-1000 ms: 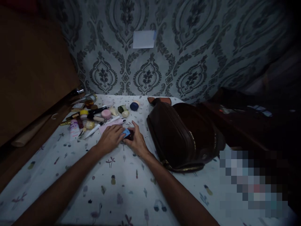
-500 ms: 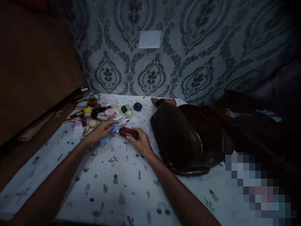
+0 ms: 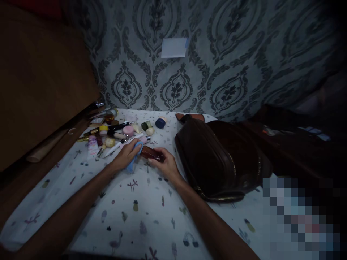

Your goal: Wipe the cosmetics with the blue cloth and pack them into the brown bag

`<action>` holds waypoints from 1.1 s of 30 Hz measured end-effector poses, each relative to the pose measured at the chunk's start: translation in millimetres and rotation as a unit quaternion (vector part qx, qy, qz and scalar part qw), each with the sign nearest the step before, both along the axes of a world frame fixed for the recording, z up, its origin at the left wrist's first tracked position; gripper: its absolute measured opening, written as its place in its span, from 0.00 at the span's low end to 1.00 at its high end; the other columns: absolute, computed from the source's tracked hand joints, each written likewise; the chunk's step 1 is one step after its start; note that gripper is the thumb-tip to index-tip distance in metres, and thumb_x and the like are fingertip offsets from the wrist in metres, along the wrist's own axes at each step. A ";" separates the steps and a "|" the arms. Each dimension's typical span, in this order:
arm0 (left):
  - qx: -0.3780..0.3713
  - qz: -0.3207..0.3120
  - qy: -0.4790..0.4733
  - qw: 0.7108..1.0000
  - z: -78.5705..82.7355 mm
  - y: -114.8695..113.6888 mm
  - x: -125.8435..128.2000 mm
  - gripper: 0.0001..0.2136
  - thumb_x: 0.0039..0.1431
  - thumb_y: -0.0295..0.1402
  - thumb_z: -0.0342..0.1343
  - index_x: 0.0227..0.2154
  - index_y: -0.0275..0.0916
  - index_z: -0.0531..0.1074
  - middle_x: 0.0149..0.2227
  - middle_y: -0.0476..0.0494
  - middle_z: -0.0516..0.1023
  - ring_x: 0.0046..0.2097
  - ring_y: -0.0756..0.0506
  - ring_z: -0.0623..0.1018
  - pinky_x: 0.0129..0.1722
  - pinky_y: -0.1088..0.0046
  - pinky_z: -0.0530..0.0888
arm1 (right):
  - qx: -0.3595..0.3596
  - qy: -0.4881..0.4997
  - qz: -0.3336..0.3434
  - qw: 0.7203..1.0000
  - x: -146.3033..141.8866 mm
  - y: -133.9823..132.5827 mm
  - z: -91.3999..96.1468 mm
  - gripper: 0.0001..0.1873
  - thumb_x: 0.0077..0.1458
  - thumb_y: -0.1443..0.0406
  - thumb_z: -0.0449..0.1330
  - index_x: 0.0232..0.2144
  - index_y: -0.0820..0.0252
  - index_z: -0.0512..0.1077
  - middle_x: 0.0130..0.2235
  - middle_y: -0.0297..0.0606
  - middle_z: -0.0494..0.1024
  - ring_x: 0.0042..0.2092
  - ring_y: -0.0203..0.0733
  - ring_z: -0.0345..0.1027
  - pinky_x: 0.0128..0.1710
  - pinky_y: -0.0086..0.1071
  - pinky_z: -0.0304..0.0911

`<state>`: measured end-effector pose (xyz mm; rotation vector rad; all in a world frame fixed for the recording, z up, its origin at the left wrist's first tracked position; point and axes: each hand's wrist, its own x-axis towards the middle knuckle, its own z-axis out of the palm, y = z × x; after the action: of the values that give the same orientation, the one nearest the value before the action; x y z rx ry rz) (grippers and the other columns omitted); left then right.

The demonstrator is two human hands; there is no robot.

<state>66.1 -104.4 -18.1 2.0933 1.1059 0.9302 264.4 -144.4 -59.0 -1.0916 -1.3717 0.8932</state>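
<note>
My right hand (image 3: pixel 166 163) is wrapped round a dark red-brown bottle (image 3: pixel 151 154), which lies sideways above the table. In my left hand (image 3: pixel 127 156) is a blue cloth (image 3: pixel 131 163), pressed to the bottle's left end and covering it. Just behind my left hand lie a white pen-like tube (image 3: pixel 114 148) and a pale pink tube with a silver cap (image 3: pixel 146 139). A pink round jar (image 3: pixel 128 130), a yellow-lidded jar (image 3: pixel 103 130) and a white and purple squeeze tube (image 3: pixel 93 145) are among several cosmetics farther left.
A dark brown leather bag (image 3: pixel 202 162) stands to the right of my hands. The table (image 3: pixel 146 224) wears a white printed cloth. A dark blue-lidded jar (image 3: pixel 160 123) sits near the patterned wall (image 3: pixel 176 83). A brown wooden panel (image 3: pixel 43 86) borders the left side.
My left hand has brought the blue cloth right onto the bottle's left end, where a pale part showed before. The right hand still holds the bottle. The view has shifted slightly.
</note>
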 end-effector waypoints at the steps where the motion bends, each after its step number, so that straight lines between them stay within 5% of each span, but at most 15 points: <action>1: -0.005 0.007 -0.003 1.000 0.4 0.3 0.3 0.15 0.67 0.46 0.43 0.32 0.41 0.63 0.29 0.51 0.66 0.34 0.47 0.68 0.35 0.72 0.65 | 0.021 -0.026 -0.007 0.999 -1.4 -1.6 -0.3 0.23 0.42 0.58 0.71 0.41 0.59 0.73 0.43 0.41 0.79 0.45 0.49 0.73 0.49 0.43 0.68; 5: -0.050 0.017 -0.046 0.998 1.1 0.9 4.1 0.16 0.65 0.46 0.45 0.27 0.41 0.61 0.26 0.53 0.62 0.30 0.49 0.65 0.30 0.73 0.64 | 0.096 -0.119 -0.036 0.988 -2.9 -11.8 0.1 0.21 0.48 0.60 0.69 0.45 0.58 0.73 0.43 0.42 0.77 0.46 0.49 0.72 0.48 0.42 0.68; 11: -0.268 0.019 -0.155 0.951 3.2 -7.6 15.7 0.15 0.58 0.43 0.52 0.22 0.40 0.61 0.19 0.54 0.64 0.21 0.52 0.65 0.19 0.77 0.63 | 0.133 -0.195 -0.043 0.971 5.1 -35.3 4.4 0.21 0.54 0.59 0.66 0.50 0.56 0.71 0.46 0.44 0.75 0.48 0.51 0.70 0.49 0.44 0.67; 18: -0.327 0.016 -0.195 0.925 5.7 -12.1 17.6 0.13 0.54 0.43 0.55 0.23 0.40 0.63 0.17 0.55 0.65 0.16 0.53 0.64 0.13 0.78 0.61 | 0.147 -0.212 -0.046 0.965 5.1 -43.5 10.6 0.20 0.54 0.62 0.66 0.50 0.55 0.71 0.47 0.45 0.75 0.50 0.53 0.69 0.52 0.46 0.66; 26: -0.286 0.008 -0.228 0.931 10.6 -17.5 21.2 0.19 0.57 0.51 0.53 0.37 0.39 0.69 0.22 0.53 0.69 0.17 0.52 0.65 0.15 0.76 0.63 | 0.035 -0.062 -0.016 0.997 1.3 -38.1 3.6 0.21 0.51 0.56 0.67 0.47 0.58 0.73 0.46 0.42 0.78 0.47 0.48 0.72 0.48 0.41 0.68; 30: -0.146 -0.013 -0.143 0.979 10.2 -19.9 17.5 0.20 0.63 0.52 0.47 0.34 0.39 0.68 0.27 0.51 0.68 0.26 0.49 0.69 0.25 0.74 0.68 | -0.020 -0.012 0.038 0.999 0.9 -40.1 7.4 0.21 0.55 0.52 0.63 0.46 0.59 0.75 0.45 0.42 0.80 0.48 0.48 0.73 0.50 0.40 0.67; 33: -0.032 -0.033 -0.070 0.997 10.4 -19.9 14.3 0.19 0.67 0.50 0.44 0.30 0.40 0.65 0.30 0.50 0.68 0.34 0.47 0.69 0.36 0.72 0.68 | -0.072 0.039 0.072 0.994 -0.8 -41.3 11.6 0.23 0.57 0.47 0.60 0.44 0.58 0.77 0.39 0.38 0.80 0.40 0.44 0.73 0.39 0.35 0.68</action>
<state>80.4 -124.3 -7.7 1.9695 0.9768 0.9802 263.6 -185.8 -47.4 -1.0645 -1.3491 1.1445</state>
